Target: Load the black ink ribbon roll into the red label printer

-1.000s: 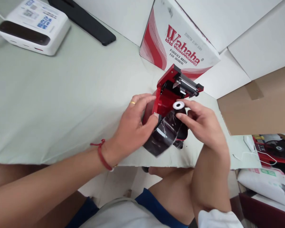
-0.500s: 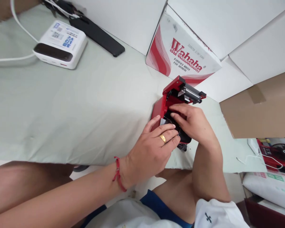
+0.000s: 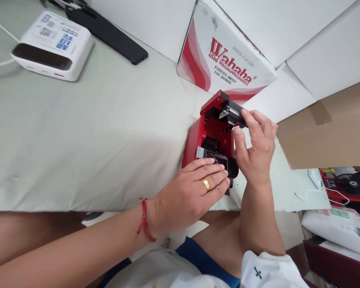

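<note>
Red device (image 3: 194, 141) sits near the table's (image 3: 78, 152) front edge, its lid (image 3: 211, 105) tilted open before the Wahaha carton (image 3: 228, 60) as I watch through the head camera. I see the right hand (image 3: 256, 146) pinching the lid's corner between thumb and fingers. The left hand (image 3: 195, 190) lies flat over dark film (image 3: 218, 158) at the device's front, fingers together; its thumb is hidden, so I cannot tell whether it grips.
</note>
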{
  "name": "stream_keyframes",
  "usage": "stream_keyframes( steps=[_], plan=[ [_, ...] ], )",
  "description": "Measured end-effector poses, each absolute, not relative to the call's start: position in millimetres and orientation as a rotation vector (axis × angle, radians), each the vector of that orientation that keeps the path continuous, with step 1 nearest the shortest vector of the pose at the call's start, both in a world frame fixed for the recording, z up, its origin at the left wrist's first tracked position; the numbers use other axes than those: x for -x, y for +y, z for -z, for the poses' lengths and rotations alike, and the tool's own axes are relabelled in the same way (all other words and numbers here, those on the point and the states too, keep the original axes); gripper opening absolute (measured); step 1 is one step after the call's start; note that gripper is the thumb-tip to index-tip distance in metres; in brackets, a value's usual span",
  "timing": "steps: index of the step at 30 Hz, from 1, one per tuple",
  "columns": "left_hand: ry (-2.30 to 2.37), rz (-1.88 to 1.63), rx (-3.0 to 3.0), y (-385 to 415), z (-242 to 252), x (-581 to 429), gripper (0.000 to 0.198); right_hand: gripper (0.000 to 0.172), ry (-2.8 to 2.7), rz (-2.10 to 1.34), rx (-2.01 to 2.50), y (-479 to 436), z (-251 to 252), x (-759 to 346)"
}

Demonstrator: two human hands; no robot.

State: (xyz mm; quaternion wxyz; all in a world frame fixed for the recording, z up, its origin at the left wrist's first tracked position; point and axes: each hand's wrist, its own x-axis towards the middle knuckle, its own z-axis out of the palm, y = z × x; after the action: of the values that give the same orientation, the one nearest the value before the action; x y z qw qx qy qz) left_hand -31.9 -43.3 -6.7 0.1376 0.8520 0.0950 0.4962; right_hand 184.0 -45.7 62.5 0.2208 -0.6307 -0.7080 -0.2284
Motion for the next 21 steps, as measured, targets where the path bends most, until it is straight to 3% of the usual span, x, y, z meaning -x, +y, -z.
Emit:
stream_keyframes(
  steps=[6,13,21],
  plan=[
    [0.267,-1.452,-2.419,-45,6,29,0.020,0.049,-1.959,0.622,1.705,-51,-63,-181],
    [0.253,-1.465,-2.416,-47,6,26,0.021,0.032,-1.811,0.855,1.796,-52,-65,-171],
    [0.235,-1.454,-2.434,-45,9,26,0.019,0.020,-2.133,0.234,1.718,-76,-85,-163]
  ],
)
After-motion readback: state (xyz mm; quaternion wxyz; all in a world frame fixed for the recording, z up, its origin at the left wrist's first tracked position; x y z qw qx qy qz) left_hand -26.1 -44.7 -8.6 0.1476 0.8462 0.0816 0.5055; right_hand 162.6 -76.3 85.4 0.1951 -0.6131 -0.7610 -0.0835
